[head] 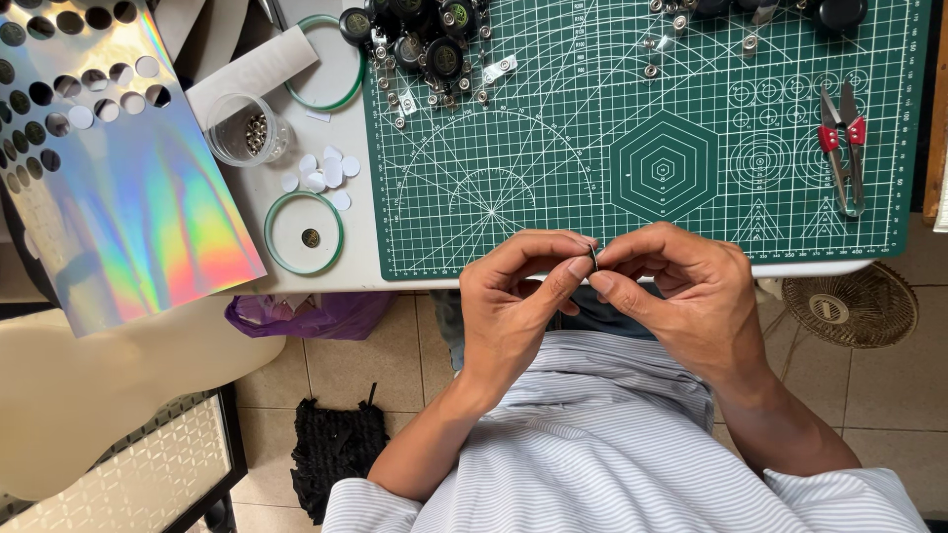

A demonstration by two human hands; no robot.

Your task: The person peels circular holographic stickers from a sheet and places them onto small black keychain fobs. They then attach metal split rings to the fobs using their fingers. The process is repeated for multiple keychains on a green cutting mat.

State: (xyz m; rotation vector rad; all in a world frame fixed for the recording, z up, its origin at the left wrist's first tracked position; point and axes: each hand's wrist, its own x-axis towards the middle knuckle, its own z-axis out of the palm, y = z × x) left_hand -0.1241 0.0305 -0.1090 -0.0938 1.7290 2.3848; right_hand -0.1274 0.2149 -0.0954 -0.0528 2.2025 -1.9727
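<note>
Both hands pinch one small dark round piece (593, 258) between thumbs and forefingers: left hand (513, 306), right hand (681, 296). They meet just below the green gridded cutting mat (642, 197).

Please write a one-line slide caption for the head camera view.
Both hands, left and right, pinch a small dark disc above the green cutting mat edge.

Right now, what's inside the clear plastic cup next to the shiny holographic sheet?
The clear plastic cup holds a small cluster of round metal pieces against one side; the rest looks empty. Their exact kind is too small to tell.
</note>
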